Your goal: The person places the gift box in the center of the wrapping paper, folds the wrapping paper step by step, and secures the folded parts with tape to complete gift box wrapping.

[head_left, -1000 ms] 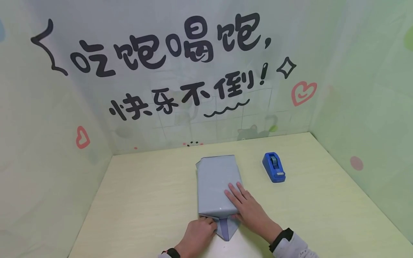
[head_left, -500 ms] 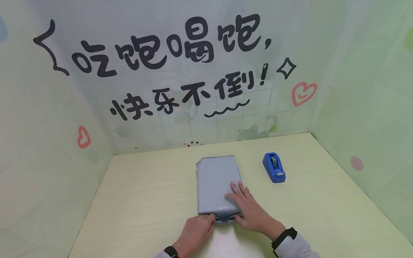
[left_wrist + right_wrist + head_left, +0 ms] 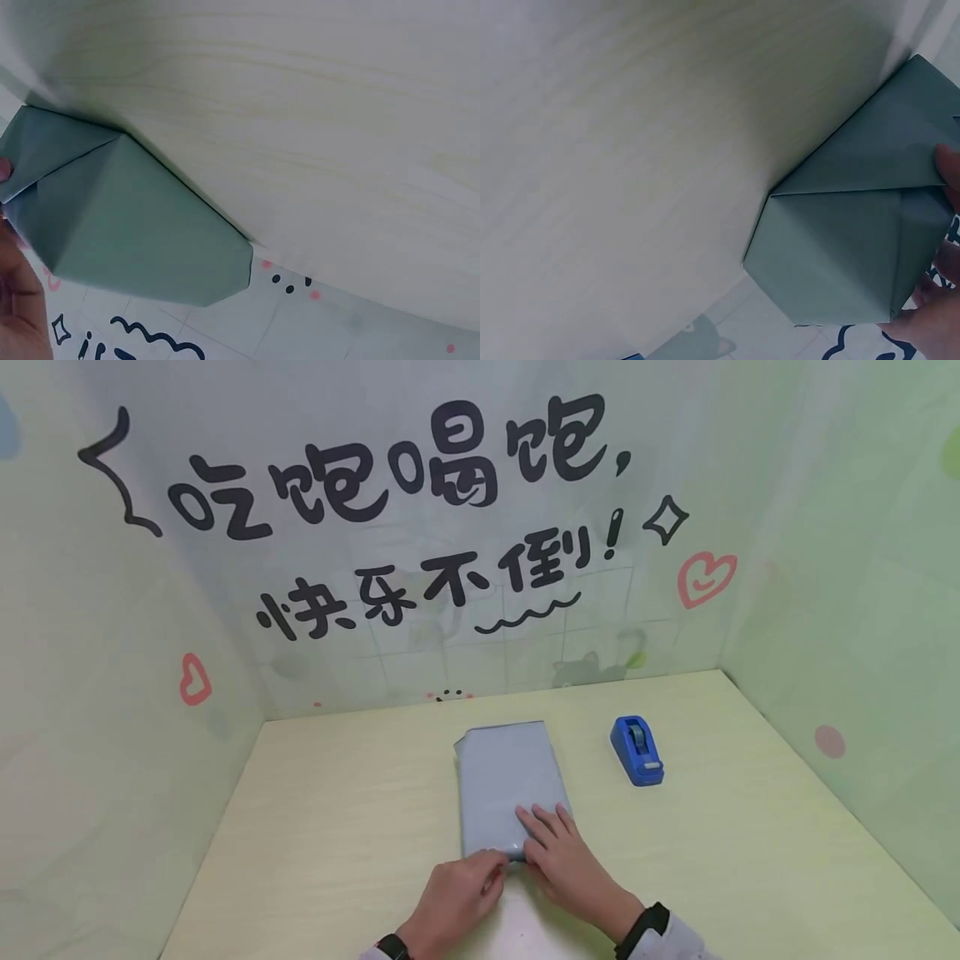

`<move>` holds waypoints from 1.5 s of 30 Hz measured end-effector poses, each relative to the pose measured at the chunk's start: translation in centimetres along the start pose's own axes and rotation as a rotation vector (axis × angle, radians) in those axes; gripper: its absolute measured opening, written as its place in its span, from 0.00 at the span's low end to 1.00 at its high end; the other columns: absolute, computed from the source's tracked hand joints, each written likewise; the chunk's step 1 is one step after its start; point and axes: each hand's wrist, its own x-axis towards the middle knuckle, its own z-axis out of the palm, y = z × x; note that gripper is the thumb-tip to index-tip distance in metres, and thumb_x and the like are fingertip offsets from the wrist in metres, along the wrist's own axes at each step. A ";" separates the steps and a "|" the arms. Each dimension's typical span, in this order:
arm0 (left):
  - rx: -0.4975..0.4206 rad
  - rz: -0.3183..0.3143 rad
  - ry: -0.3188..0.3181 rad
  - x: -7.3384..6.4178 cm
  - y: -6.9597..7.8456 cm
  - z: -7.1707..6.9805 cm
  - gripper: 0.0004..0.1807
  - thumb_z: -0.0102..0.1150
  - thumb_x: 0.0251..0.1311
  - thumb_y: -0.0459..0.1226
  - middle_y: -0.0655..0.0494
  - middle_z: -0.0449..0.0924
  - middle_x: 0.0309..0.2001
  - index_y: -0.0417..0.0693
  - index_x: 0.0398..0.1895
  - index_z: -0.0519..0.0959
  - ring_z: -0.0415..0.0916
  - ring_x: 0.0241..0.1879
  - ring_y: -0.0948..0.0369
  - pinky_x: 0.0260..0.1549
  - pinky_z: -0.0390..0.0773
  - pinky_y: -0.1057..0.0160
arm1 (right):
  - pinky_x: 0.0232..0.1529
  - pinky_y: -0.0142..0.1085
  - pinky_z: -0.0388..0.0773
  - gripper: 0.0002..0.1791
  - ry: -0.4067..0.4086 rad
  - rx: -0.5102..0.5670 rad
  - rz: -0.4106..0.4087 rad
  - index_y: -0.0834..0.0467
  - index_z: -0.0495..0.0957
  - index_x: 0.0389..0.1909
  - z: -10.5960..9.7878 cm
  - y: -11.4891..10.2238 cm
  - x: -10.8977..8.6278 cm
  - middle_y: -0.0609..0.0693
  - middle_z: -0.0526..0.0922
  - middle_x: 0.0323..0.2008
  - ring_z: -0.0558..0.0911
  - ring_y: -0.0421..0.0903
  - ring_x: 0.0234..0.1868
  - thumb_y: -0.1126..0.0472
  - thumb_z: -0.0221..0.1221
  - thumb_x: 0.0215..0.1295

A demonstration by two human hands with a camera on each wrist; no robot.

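Observation:
A box-shaped package [image 3: 504,781] in grey wrapping paper lies flat in the middle of the table, its near end toward the person. My left hand [image 3: 461,893] holds the left part of that end, with bent fingers at the top edge. In the right wrist view a folded paper flap [image 3: 862,154] stands up against the end, with my right thumb on it. The other fingers of my right hand [image 3: 570,868] rest spread and mostly straight on top of the package. In the left wrist view a fingertip touches the folded end [image 3: 64,142].
A blue tape dispenser [image 3: 637,752] stands behind and to the right of the package. The pale wooden table [image 3: 337,810] is enclosed by printed fabric walls [image 3: 840,610] at the back and sides.
The pointed flap that stuck out at the near end has been folded up against the package. Both hands have come closer together there, my right hand moving slightly left and nearer the person.

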 end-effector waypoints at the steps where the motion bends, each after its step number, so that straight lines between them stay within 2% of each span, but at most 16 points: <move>1: 0.013 0.015 0.030 0.1 0.0 -0.1 0.10 0.61 0.48 0.38 0.65 0.72 0.32 0.53 0.34 0.73 0.67 0.29 0.71 0.24 0.67 0.75 | 0.51 0.59 0.62 0.10 0.011 -0.007 -0.002 0.54 0.67 0.28 0.1 0.0 0.0 0.58 0.69 0.57 0.69 0.58 0.56 0.61 0.59 0.51; 3: 0.076 0.015 0.050 0.4 -0.2 -0.1 0.21 0.65 0.44 0.42 0.60 0.71 0.41 0.50 0.43 0.72 0.67 0.37 0.65 0.32 0.69 0.71 | 0.50 0.59 0.64 0.10 0.030 -0.027 -0.005 0.55 0.67 0.29 0.2 0.0 0.2 0.58 0.70 0.56 0.70 0.57 0.55 0.61 0.60 0.50; 6: 0.225 -0.033 -0.029 0.9 -0.7 0.2 0.38 0.69 0.37 0.49 0.52 0.66 0.52 0.47 0.53 0.66 0.64 0.50 0.55 0.44 0.68 0.59 | 0.49 0.58 0.65 0.12 0.040 -0.056 -0.008 0.56 0.66 0.29 0.3 0.0 0.3 0.57 0.71 0.55 0.71 0.57 0.54 0.61 0.62 0.48; 8: 0.294 -0.063 -0.099 1.0 -1.1 0.4 0.43 0.69 0.36 0.52 0.50 0.64 0.56 0.46 0.57 0.64 0.61 0.56 0.52 0.49 0.65 0.55 | 0.49 0.56 0.66 0.14 0.029 -0.073 0.000 0.55 0.65 0.28 0.2 -0.1 0.5 0.57 0.72 0.54 0.72 0.55 0.53 0.60 0.63 0.48; 10: 0.336 -0.073 -0.137 1.2 -1.5 0.7 0.42 0.68 0.37 0.53 0.50 0.65 0.56 0.46 0.57 0.64 0.61 0.57 0.52 0.53 0.63 0.55 | 0.48 0.53 0.67 0.16 0.006 -0.070 0.025 0.55 0.65 0.28 -0.1 -0.1 0.7 0.55 0.73 0.54 0.73 0.53 0.52 0.58 0.64 0.48; 12: 0.344 -0.063 -0.141 1.3 -1.9 0.8 0.39 0.66 0.39 0.53 0.51 0.67 0.55 0.46 0.55 0.66 0.63 0.55 0.53 0.54 0.62 0.56 | 0.48 0.50 0.67 0.16 -0.025 -0.044 0.065 0.54 0.66 0.30 -0.4 -0.1 0.9 0.53 0.74 0.53 0.73 0.52 0.52 0.57 0.65 0.48; 15: 0.318 -0.038 -0.114 1.5 -2.2 0.8 0.37 0.65 0.41 0.55 0.52 0.70 0.52 0.46 0.53 0.68 0.65 0.53 0.54 0.54 0.63 0.59 | 0.46 0.46 0.67 0.21 -0.070 0.010 0.122 0.56 0.71 0.41 -0.9 0.1 1.2 0.50 0.77 0.48 0.74 0.49 0.51 0.55 0.65 0.47; 17: 0.291 -0.024 -0.098 1.7 -2.4 0.7 0.36 0.64 0.41 0.55 0.52 0.71 0.51 0.46 0.52 0.69 0.66 0.52 0.54 0.54 0.63 0.60 | 0.44 0.43 0.66 0.23 -0.100 0.049 0.140 0.55 0.71 0.46 -1.3 0.4 1.3 0.49 0.77 0.48 0.74 0.47 0.49 0.54 0.64 0.49; 21: 0.247 -0.022 -0.093 1.9 -2.6 0.5 0.34 0.64 0.41 0.56 0.53 0.73 0.50 0.47 0.51 0.71 0.68 0.50 0.55 0.51 0.65 0.61 | 0.44 0.38 0.66 0.17 -0.123 0.206 0.172 0.53 0.69 0.43 -2.0 1.4 1.3 0.46 0.75 0.53 0.73 0.43 0.48 0.53 0.60 0.54; 24: 0.228 -0.040 -0.108 2.0 -2.5 0.2 0.33 0.63 0.42 0.56 0.53 0.73 0.50 0.48 0.50 0.72 0.68 0.50 0.55 0.49 0.68 0.62 | 0.48 0.40 0.67 0.16 -0.053 0.380 0.203 0.55 0.69 0.45 -2.5 2.4 1.0 0.46 0.73 0.54 0.72 0.42 0.51 0.55 0.58 0.58; 26: 0.214 -0.060 -0.127 2.1 -2.4 0.0 0.33 0.63 0.42 0.55 0.53 0.73 0.50 0.48 0.51 0.72 0.68 0.50 0.55 0.48 0.69 0.62 | 0.50 0.43 0.67 0.17 0.027 0.429 0.246 0.56 0.69 0.49 -2.7 3.4 0.7 0.47 0.73 0.54 0.71 0.44 0.53 0.57 0.56 0.59; 29: 0.201 -0.089 -0.156 2.1 -2.3 -0.1 0.33 0.63 0.44 0.55 0.53 0.73 0.51 0.48 0.51 0.72 0.68 0.50 0.55 0.47 0.70 0.62 | 0.51 0.47 0.67 0.15 0.117 0.415 0.379 0.59 0.71 0.48 -2.9 5.4 0.0 0.52 0.73 0.52 0.70 0.49 0.53 0.63 0.56 0.59; 33: 0.197 -0.100 -0.162 2.2 -2.2 0.0 0.32 0.63 0.44 0.54 0.53 0.73 0.51 0.48 0.51 0.72 0.68 0.50 0.55 0.45 0.71 0.63 | 0.51 0.51 0.65 0.13 0.132 0.328 0.594 0.63 0.72 0.42 -3.3 8.8 -1.3 0.60 0.74 0.49 0.70 0.58 0.52 0.70 0.55 0.54; 38: 0.210 -0.097 -0.155 2.2 -2.1 0.0 0.31 0.63 0.43 0.54 0.53 0.73 0.50 0.48 0.50 0.73 0.68 0.49 0.55 0.45 0.71 0.63 | 0.42 0.50 0.67 0.16 0.188 0.231 0.915 0.69 0.69 0.46 -4.0 13.1 -3.1 0.65 0.71 0.40 0.68 0.60 0.43 0.67 0.53 0.56; 41: 0.213 -0.094 -0.158 2.2 -2.0 -0.1 0.31 0.64 0.42 0.53 0.53 0.73 0.50 0.47 0.50 0.73 0.68 0.49 0.56 0.44 0.71 0.63 | 0.37 0.48 0.65 0.20 0.138 0.209 1.049 0.70 0.70 0.47 -4.4 14.9 -4.0 0.64 0.67 0.37 0.65 0.58 0.41 0.58 0.54 0.60; 45: 0.209 -0.093 -0.170 2.4 -2.0 -0.1 0.32 0.65 0.42 0.53 0.52 0.73 0.50 0.47 0.50 0.73 0.68 0.49 0.55 0.44 0.71 0.63 | 0.36 0.47 0.66 0.25 0.014 0.228 1.064 0.69 0.72 0.46 -4.6 16.4 -4.6 0.65 0.67 0.38 0.65 0.59 0.41 0.50 0.55 0.60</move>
